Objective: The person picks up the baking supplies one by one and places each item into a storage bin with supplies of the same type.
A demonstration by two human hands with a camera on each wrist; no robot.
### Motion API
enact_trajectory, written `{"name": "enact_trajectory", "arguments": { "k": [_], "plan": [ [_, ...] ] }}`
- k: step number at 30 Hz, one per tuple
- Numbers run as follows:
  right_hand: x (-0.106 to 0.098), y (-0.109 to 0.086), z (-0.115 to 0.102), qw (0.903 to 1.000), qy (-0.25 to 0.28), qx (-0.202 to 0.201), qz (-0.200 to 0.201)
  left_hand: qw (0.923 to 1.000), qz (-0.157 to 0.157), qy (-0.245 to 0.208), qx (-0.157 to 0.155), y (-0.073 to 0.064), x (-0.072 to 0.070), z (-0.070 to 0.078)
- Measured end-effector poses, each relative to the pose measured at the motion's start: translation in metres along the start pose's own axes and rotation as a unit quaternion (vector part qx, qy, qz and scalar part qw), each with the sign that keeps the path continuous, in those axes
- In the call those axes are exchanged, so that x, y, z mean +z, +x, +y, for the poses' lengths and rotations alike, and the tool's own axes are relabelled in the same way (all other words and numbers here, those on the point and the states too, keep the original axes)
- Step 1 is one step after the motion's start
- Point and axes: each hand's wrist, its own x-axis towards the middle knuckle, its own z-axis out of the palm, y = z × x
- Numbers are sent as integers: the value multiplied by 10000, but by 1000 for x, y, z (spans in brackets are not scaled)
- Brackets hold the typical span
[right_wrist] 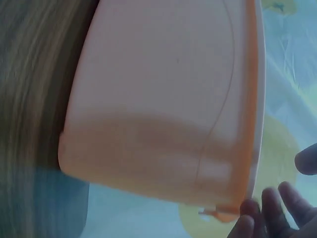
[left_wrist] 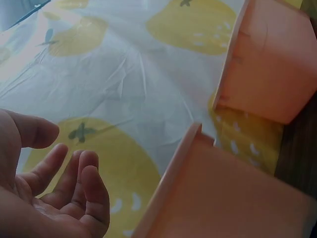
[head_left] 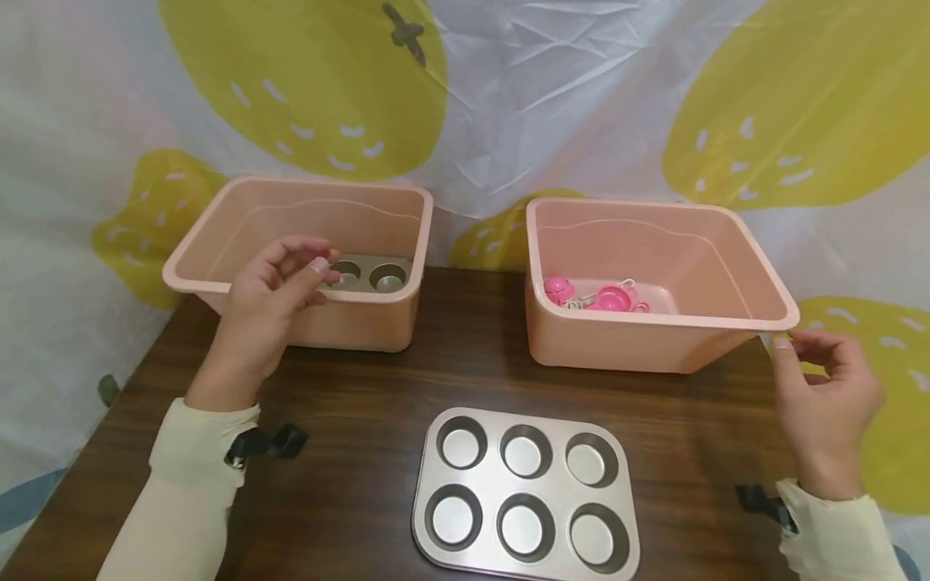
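My left hand [head_left: 257,323] is held in front of the left pink bin [head_left: 356,323], overlapping its front rim in the head view. Its fingers are loosely bent with nothing between them, as the left wrist view also shows. Inside that bin lies a muffin tin [head_left: 366,266], partly hidden by the front wall. At the front right corner of the right pink bin [head_left: 610,343], my right hand [head_left: 831,395] has its fingertips right at the rim, thumb and fingers apart. Small pink cup-shaped pieces [head_left: 613,298] and a pink ball [head_left: 558,288] lie in this bin.
A second muffin tin [head_left: 524,487] with several cups lies on the dark wooden table [head_left: 349,484], in front of the bins and between my forearms. Behind the bins hangs a white cloth [head_left: 494,105] printed with big yellow fruit.
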Motion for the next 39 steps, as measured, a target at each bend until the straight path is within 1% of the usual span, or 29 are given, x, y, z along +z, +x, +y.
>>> {"name": "enact_trajectory", "arguments": {
  "k": [3,8,12,15,20,23,25,28,32,34,36,39],
  "plan": [
    [2,-7,-3,9992,295,-142,-216,9996,242,-122,18,-6,-13,-1],
    [7,-26,-7,9955,513,-218,-768,9974,676,-243,23,-15,-36,-6],
    [12,-39,-9,9906,642,-361,-1156,9940,1045,-291,117,-19,-53,-8],
    [16,-48,-10,9867,741,-387,-1397,9906,1290,-404,187,-21,-64,-9],
    [23,-62,-8,9802,549,-320,-1873,9835,1676,-646,227,-24,-80,-12],
    [28,-70,-7,9727,420,-267,-2269,9782,1933,-740,180,-24,-91,-16],
    [30,-74,-5,9643,318,-331,-2607,9741,2139,-732,91,-24,-99,-18],
    [34,-80,-4,9462,263,-476,-3190,9652,2546,-593,-72,-26,-109,-19],
    [37,-85,-2,9161,178,-561,-3966,9484,3143,-363,-187,-27,-119,-21],
    [37,-88,-1,9009,83,-588,-4300,9402,3397,-149,-211,-27,-124,-22],
    [37,-91,0,8854,59,-600,-4609,9324,3602,72,-289,-25,-129,-23],
    [35,-96,3,8648,50,-570,-4989,9226,3807,368,-494,-22,-138,-25]
  ]
}}
